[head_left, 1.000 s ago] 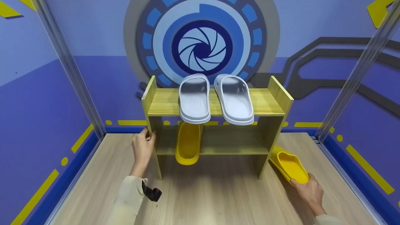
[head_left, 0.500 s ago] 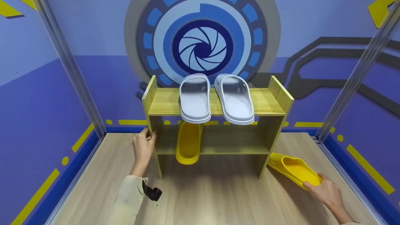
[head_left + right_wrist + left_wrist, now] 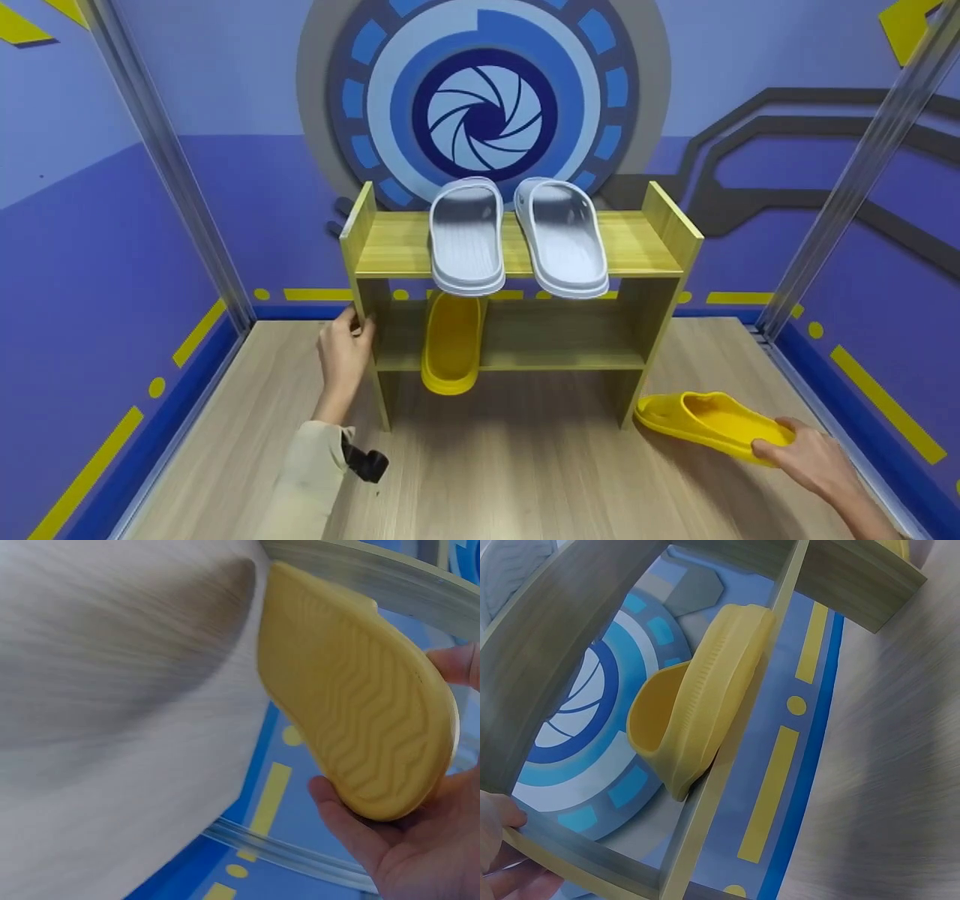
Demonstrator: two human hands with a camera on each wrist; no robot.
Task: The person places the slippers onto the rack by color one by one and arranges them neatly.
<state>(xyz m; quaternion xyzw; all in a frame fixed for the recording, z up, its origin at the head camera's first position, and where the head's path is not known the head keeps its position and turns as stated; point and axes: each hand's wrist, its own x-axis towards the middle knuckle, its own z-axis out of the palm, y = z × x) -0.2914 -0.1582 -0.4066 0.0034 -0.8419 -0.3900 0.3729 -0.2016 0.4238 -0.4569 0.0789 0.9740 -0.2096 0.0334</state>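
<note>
A small wooden shoe rack [image 3: 517,360] stands on the table. My left hand [image 3: 343,356] grips the edge of its left side panel; thumb and fingers lie on either side of that board in the left wrist view. At the right, my right hand [image 3: 817,457] holds a yellow clog [image 3: 712,424] by the heel end, toe pointing left toward the rack's right leg. Its zigzag-patterned sole [image 3: 367,705] faces the right wrist camera. Another yellow clog [image 3: 451,349] rests on the lower shelf, left of centre, heel outward. Two pale grey clogs, left [image 3: 469,247] and right [image 3: 570,247], sit on top.
The wood-grain table [image 3: 480,487] extends around the rack. Blue printed walls [image 3: 247,195] close in behind and at both sides, with metal posts [image 3: 840,180] at the corners. A black wrist camera [image 3: 365,461] sits at the left cuff.
My right hand has moved to the right and toward me with the yellow clog, turning it so its toe points more to the left. The left hand and the rack have stayed still.
</note>
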